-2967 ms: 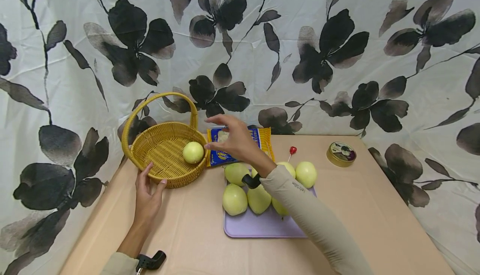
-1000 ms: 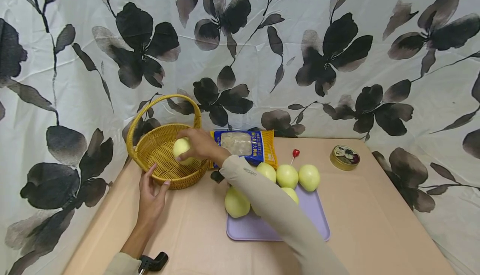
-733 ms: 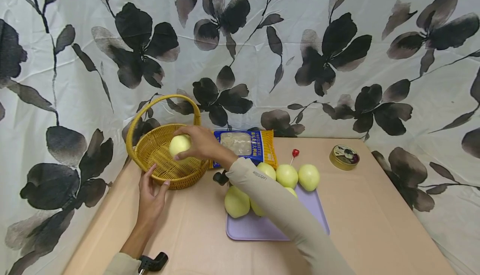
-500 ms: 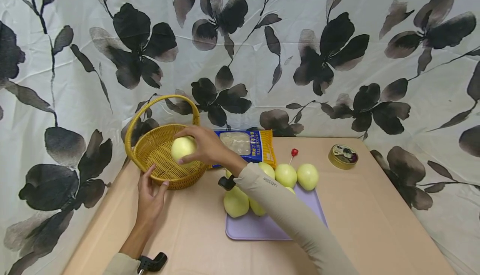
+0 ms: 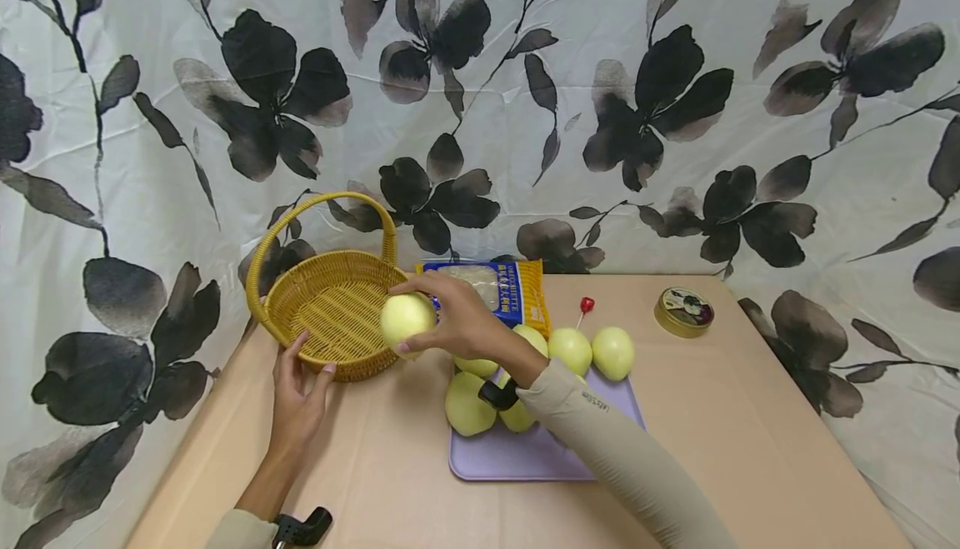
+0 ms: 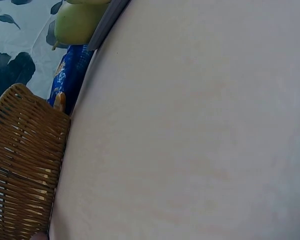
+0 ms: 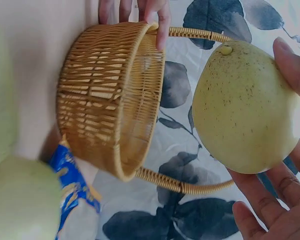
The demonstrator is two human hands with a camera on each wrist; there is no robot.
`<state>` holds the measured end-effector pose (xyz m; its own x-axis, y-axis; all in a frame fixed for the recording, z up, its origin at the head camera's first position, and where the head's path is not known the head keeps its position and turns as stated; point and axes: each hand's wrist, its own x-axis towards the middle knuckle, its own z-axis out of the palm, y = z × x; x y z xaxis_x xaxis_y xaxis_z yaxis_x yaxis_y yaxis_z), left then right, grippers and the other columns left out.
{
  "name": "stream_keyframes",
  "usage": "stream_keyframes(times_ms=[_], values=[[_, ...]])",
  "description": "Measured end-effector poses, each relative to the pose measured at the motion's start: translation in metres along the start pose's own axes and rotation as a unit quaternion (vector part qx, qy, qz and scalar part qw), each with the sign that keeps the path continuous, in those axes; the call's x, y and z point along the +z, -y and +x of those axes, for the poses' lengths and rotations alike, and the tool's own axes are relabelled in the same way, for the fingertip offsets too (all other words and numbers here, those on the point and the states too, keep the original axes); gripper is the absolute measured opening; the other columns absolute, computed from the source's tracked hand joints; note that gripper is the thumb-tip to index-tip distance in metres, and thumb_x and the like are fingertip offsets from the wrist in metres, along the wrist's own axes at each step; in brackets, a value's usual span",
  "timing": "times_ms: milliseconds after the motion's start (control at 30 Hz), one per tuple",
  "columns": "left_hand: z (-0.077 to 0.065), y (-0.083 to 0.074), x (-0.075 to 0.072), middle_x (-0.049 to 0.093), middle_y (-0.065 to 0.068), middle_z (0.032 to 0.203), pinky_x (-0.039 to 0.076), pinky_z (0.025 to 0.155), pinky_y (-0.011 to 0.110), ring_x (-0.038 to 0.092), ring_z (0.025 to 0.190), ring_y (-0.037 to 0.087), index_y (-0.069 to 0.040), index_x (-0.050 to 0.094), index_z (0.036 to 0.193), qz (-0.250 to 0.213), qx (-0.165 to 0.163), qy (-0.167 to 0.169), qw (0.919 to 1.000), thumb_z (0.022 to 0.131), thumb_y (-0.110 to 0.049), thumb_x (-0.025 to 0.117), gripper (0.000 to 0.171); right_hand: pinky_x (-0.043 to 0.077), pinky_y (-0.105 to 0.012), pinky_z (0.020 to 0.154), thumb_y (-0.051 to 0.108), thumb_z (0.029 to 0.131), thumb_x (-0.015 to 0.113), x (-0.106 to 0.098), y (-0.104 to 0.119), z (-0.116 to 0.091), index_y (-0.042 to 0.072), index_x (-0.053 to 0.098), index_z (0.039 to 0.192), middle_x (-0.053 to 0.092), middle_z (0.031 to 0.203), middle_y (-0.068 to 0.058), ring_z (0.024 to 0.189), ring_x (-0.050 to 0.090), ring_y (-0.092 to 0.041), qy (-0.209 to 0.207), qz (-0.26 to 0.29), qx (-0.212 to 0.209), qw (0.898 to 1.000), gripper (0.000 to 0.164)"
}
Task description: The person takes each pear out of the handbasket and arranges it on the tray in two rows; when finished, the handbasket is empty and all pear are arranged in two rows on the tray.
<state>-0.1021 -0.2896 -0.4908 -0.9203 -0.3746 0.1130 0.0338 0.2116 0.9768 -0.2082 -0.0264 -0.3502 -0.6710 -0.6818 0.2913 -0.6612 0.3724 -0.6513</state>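
In the head view my right hand [image 5: 461,324] grips a pale yellow-green pear [image 5: 407,321] between thumb and fingers, at the right rim of the yellow wicker basket [image 5: 360,366]. The right wrist view shows this pear [image 7: 242,110] raised above the basket's opening level, speckled and with its end facing the camera. My left hand [image 5: 298,395] holds the basket's front rim; in the right wrist view its fingers [image 7: 161,30] lie over the edge. No fruit shows inside the basket. Several more pears [image 5: 470,404] sit on a purple tray [image 5: 517,461], partly hidden by my right forearm.
A blue and yellow pasta packet [image 5: 528,291] lies behind the tray, beside the basket. A red lollipop [image 5: 587,305] on a white stick is behind the pears. At the back right stands a round gold tin [image 5: 684,312]. A floral cloth [image 5: 525,116] hangs behind the table.
My right hand, bare three seconds ago, has taken hold of the pear inside the basket, lifted it and brought it right to the rim. My left hand stays on the basket.
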Motion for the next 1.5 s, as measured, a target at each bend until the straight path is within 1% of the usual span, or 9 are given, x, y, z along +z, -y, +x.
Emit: stream_keyframes(times_ms=[133, 233, 433, 633, 800, 1033, 1200, 1400, 1500], values=[[0.0, 0.0, -0.001, 0.002, 0.005, 0.179, 0.01, 0.138, 0.049, 0.001, 0.167, 0.024, -0.027, 0.025, 0.169, 0.006, -0.003, 0.002, 1.0, 0.109, -0.015, 0.06, 0.071, 0.06, -0.044, 0.099, 0.032, 0.075, 0.099, -0.009, -0.006, -0.018, 0.023, 0.07, 0.137, 0.068, 0.134, 0.003, 0.121, 0.063, -0.019, -0.011, 0.014, 0.006, 1.0, 0.069], [0.0, -0.001, -0.001, 0.001, 0.003, 0.179, 0.011, 0.138, 0.049, 0.001, 0.167, 0.023, -0.029, 0.025, 0.169, 0.006, -0.006, 0.002, 1.0, 0.109, -0.016, 0.06, 0.07, 0.059, -0.044, 0.101, 0.031, 0.074, 0.1, -0.016, -0.01, -0.032, 0.025, 0.071, 0.137, 0.069, 0.135, 0.006, 0.123, 0.064, -0.017, -0.024, 0.012, 0.015, 1.0, 0.07], [-0.001, -0.002, 0.0, 0.001, 0.001, 0.179, 0.011, 0.138, 0.049, 0.002, 0.167, 0.022, -0.03, 0.025, 0.169, 0.005, -0.01, 0.002, 0.9999, 0.109, -0.016, 0.06, 0.07, 0.057, -0.054, 0.108, 0.028, 0.071, 0.102, -0.031, -0.022, -0.059, 0.022, 0.071, 0.138, 0.07, 0.136, 0.004, 0.131, 0.063, -0.02, -0.049, 0.032, 0.026, 0.998, 0.074], [0.0, -0.001, 0.0, 0.001, 0.001, 0.179, 0.012, 0.138, 0.048, 0.001, 0.167, 0.021, -0.03, 0.025, 0.169, 0.001, -0.013, 0.004, 0.9999, 0.109, -0.016, 0.06, 0.07, 0.057, -0.048, 0.109, 0.03, 0.071, 0.101, -0.047, -0.034, -0.087, 0.025, 0.07, 0.139, 0.069, 0.138, 0.007, 0.133, 0.062, -0.019, -0.071, 0.04, 0.052, 0.995, 0.074], [0.0, -0.002, -0.001, -0.002, 0.001, 0.179, 0.01, 0.139, 0.045, -0.001, 0.167, 0.021, -0.031, 0.023, 0.169, 0.0, -0.018, 0.007, 0.9998, 0.11, -0.017, 0.059, 0.071, 0.053, -0.054, 0.112, 0.03, 0.073, 0.101, -0.061, -0.044, -0.109, 0.028, 0.07, 0.138, 0.068, 0.138, 0.005, 0.133, 0.061, -0.021, -0.082, 0.056, 0.083, 0.992, 0.072], [0.0, -0.001, -0.002, -0.003, -0.002, 0.179, 0.013, 0.135, 0.021, -0.002, 0.167, 0.019, -0.036, 0.02, 0.169, 0.012, -0.031, 0.011, 0.9994, 0.11, -0.021, 0.059, 0.072, 0.05, -0.057, 0.113, 0.031, 0.074, 0.1, -0.079, -0.059, -0.14, 0.023, 0.07, 0.138, 0.069, 0.137, 0.003, 0.132, 0.062, -0.024, -0.101, 0.046, 0.117, 0.987, 0.071], [0.0, -0.001, -0.002, -0.002, -0.002, 0.179, 0.014, 0.132, 0.014, -0.001, 0.167, 0.018, -0.036, 0.02, 0.169, 0.014, -0.03, 0.012, 0.9994, 0.11, -0.022, 0.059, 0.072, 0.054, -0.048, 0.108, 0.033, 0.075, 0.099, -0.091, -0.069, -0.163, 0.026, 0.068, 0.14, 0.067, 0.142, 0.004, 0.13, 0.062, -0.023, -0.105, 0.035, 0.156, 0.982, 0.072], [0.0, -0.002, -0.002, -0.005, -0.004, 0.179, 0.013, 0.138, 0.035, -0.002, 0.167, 0.019, -0.038, 0.02, 0.169, 0.013, -0.037, 0.016, 0.9991, 0.111, -0.025, 0.059, 0.071, 0.056, -0.025, 0.099, 0.031, 0.075, 0.099, -0.107, -0.082, -0.19, 0.024, 0.068, 0.141, 0.067, 0.138, 0.003, 0.123, 0.061, -0.02, -0.11, 0.019, 0.179, 0.977, 0.073], [0.0, -0.002, -0.002, -0.006, -0.005, 0.179, 0.014, 0.138, 0.038, -0.002, 0.167, 0.019, -0.039, 0.019, 0.169, 0.008, -0.039, 0.018, 0.999, 0.111, -0.026, 0.058, 0.071, 0.055, -0.022, 0.096, 0.028, 0.077, 0.098, -0.114, -0.09, -0.203, 0.02, 0.068, 0.141, 0.068, 0.136, 0.002, 0.123, 0.061, -0.023, -0.115, 0.011, 0.183, 0.976, 0.071]])
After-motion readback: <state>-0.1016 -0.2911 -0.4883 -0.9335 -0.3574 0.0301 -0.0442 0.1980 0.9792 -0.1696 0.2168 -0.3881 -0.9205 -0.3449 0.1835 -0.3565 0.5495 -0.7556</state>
